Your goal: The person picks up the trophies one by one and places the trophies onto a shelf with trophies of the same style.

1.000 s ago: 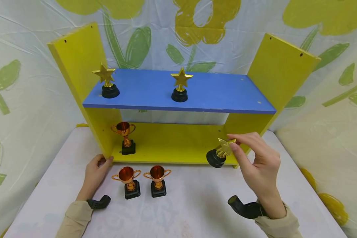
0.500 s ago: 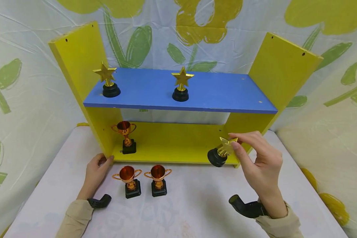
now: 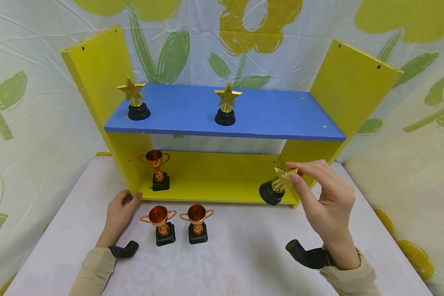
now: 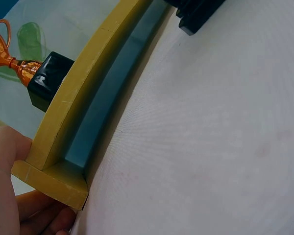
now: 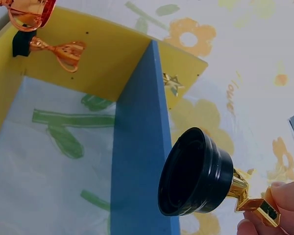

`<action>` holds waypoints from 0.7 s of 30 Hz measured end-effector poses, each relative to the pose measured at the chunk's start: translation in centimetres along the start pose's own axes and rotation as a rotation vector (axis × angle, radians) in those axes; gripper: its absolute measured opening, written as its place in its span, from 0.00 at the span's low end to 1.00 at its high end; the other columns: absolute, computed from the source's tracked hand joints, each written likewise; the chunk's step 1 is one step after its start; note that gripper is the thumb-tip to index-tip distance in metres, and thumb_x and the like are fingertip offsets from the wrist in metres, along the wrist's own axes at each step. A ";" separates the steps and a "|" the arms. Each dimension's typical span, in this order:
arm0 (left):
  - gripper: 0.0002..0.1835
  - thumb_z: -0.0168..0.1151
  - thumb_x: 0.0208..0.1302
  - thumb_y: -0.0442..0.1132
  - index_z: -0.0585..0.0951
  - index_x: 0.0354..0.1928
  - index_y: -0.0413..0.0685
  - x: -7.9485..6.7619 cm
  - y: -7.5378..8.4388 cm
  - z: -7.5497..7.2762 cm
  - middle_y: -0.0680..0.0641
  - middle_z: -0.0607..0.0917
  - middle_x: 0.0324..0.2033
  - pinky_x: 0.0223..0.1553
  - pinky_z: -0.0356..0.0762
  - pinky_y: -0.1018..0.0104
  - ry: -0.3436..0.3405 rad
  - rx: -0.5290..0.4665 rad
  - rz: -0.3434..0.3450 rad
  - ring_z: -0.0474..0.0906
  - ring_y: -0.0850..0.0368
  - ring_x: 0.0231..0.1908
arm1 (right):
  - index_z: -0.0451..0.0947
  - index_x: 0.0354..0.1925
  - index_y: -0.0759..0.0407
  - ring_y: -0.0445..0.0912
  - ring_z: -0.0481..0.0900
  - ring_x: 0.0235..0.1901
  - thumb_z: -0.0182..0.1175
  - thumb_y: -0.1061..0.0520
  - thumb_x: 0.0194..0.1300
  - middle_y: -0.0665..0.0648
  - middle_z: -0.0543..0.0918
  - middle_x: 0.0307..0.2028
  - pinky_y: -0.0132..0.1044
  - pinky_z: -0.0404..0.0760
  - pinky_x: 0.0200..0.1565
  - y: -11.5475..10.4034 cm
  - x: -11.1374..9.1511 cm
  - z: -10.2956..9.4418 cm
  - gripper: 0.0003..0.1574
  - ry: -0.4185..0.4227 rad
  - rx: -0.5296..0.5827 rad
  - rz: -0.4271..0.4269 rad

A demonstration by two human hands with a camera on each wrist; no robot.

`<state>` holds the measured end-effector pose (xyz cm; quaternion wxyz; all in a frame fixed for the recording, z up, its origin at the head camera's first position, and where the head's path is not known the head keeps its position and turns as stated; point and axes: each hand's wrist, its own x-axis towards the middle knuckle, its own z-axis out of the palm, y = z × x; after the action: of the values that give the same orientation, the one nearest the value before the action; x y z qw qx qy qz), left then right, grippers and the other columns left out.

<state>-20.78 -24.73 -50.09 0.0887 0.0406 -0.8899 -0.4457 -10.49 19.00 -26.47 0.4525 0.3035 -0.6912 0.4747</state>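
Observation:
My right hand [image 3: 327,197] pinches a gold star trophy [image 3: 273,191] by its star, between thumb and fingers. Tilted, its round black base points left, in front of the lower board's right end. The right wrist view shows the hollow underside of that black base [image 5: 186,171]. At the lower left corner of the yellow and blue shelf [image 3: 225,135], my left hand [image 3: 120,211] grips the side panel. In the left wrist view its thumb [image 4: 12,144] lies on one side of the yellow corner [image 4: 51,181], with fingers curled on the other.
Two star trophies [image 3: 227,100] [image 3: 134,98] stand on the blue board, at its left and middle. One copper cup trophy [image 3: 160,181] stands on the lower yellow board's left end. Two more cup trophies [image 3: 165,233] [image 3: 197,232] stand on the white table [image 3: 222,267] before the shelf.
My right hand has risen slightly and shifted a little right with the star trophy. The left hand keeps its hold on the shelf corner.

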 end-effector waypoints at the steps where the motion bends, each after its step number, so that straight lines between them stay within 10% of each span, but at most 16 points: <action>1: 0.27 0.55 0.72 0.55 0.75 0.53 0.36 0.0 0.0 0.0 0.35 0.78 0.47 0.51 0.69 0.49 -0.001 -0.002 0.000 0.72 0.42 0.48 | 0.81 0.35 0.80 0.42 0.77 0.33 0.66 0.62 0.65 0.63 0.87 0.33 0.28 0.71 0.38 0.0 0.1 0.0 0.16 0.002 -0.002 -0.001; 21: 0.27 0.55 0.72 0.55 0.75 0.54 0.36 0.0 0.2 0.1 0.35 0.78 0.48 0.52 0.68 0.50 0.006 -0.019 -0.006 0.72 0.43 0.49 | 0.82 0.35 0.79 0.42 0.78 0.35 0.66 0.61 0.65 0.62 0.87 0.34 0.28 0.73 0.38 -0.1 1.2 -0.6 0.16 -0.010 -0.035 0.018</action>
<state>-20.84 -24.56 -50.01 0.0907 0.0437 -0.8851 -0.4543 -10.68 19.48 -25.25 0.4500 0.2916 -0.7045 0.4650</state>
